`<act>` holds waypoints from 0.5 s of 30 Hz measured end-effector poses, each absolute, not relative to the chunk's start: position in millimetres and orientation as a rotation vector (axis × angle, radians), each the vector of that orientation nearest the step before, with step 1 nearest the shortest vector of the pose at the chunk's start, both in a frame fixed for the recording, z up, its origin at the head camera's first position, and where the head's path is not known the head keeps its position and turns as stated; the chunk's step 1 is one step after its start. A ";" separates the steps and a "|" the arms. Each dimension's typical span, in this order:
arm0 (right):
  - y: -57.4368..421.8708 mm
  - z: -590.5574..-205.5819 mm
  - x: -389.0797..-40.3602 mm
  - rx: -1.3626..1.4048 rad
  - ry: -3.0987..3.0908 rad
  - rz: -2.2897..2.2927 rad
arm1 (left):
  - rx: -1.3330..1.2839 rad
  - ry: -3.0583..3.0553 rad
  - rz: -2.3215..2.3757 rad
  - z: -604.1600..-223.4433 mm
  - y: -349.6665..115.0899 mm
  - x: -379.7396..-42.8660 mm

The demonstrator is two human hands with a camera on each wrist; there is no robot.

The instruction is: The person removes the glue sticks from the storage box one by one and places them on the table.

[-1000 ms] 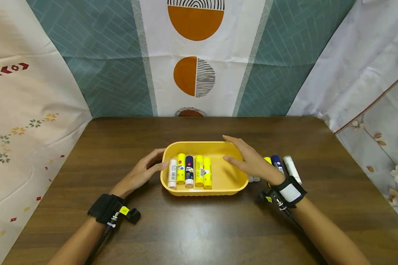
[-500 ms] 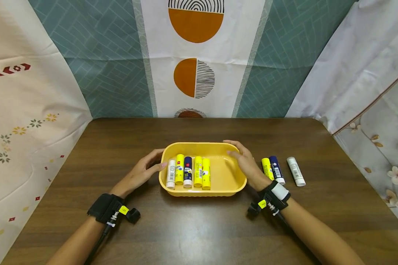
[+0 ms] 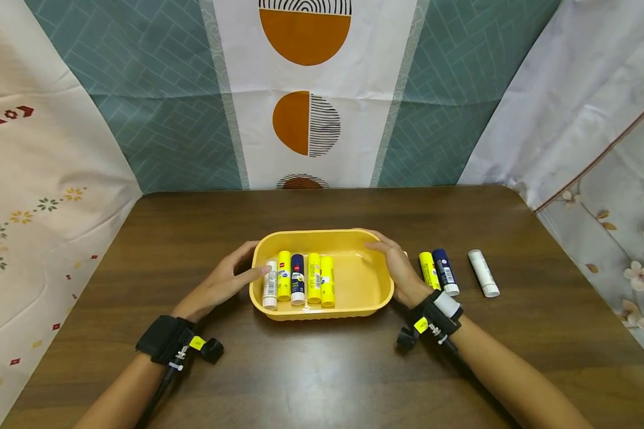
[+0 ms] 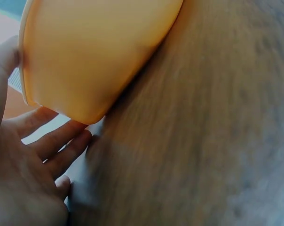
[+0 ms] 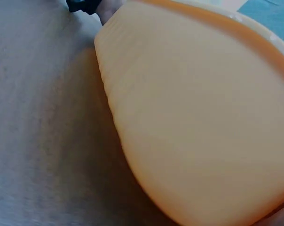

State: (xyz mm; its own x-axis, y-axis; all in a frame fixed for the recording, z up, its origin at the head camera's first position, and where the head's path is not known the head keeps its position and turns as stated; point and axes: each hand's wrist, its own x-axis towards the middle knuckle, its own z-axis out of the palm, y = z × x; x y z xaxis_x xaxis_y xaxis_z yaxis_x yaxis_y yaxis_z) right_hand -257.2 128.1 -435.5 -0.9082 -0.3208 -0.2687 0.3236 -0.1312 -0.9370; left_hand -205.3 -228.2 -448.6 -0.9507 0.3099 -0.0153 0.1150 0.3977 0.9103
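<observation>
A yellow plastic tray (image 3: 356, 280) stands mid-table with several glue sticks side by side in its left half: a white one (image 3: 270, 286), a yellow one (image 3: 284, 277), a navy one (image 3: 297, 280) and more yellow ones (image 3: 327, 283). My left hand (image 3: 224, 281) holds the tray's left end, thumb over the rim and fingers along the outside wall, as the left wrist view also shows. At the opposite end my right hand (image 3: 399, 271) grips the rim, thumb inside, its other fingers mostly hidden behind the wall. The tray's outer wall (image 5: 198, 113) fills much of the right wrist view.
Right of the tray lie a yellow glue stick (image 3: 429, 270) and a navy one (image 3: 445, 272) close together. A white glue stick (image 3: 483, 273) lies apart, farther right. Patterned cloths hang behind the brown wooden table (image 3: 311, 369) and at both sides.
My right hand has come down and left from above the tray's right end to grip its rim, uncovering the glue sticks on the right. The left hand keeps its hold.
</observation>
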 end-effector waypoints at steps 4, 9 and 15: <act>128.0 -441.7 -256.4 -0.054 1.616 -2.168 | 0.383 2.460 1.591 -447.8 -230.4 -206.0; 129.4 -445.5 -255.9 -0.134 1.538 -2.199 | 0.449 2.581 1.505 -433.4 -225.6 -205.9; 129.9 -443.9 -256.8 -0.127 1.584 -2.177 | 0.605 2.945 1.300 -399.9 -192.9 -199.9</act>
State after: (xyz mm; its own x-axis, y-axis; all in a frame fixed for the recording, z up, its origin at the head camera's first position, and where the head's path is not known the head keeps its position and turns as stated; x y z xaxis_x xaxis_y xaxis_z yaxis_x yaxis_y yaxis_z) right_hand -256.8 129.9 -443.9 -0.8977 -0.4014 -0.1815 0.2963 -0.2453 -0.9230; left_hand -199.9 -192.9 -399.9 -0.9232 0.2776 0.2658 0.3834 0.6185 0.6859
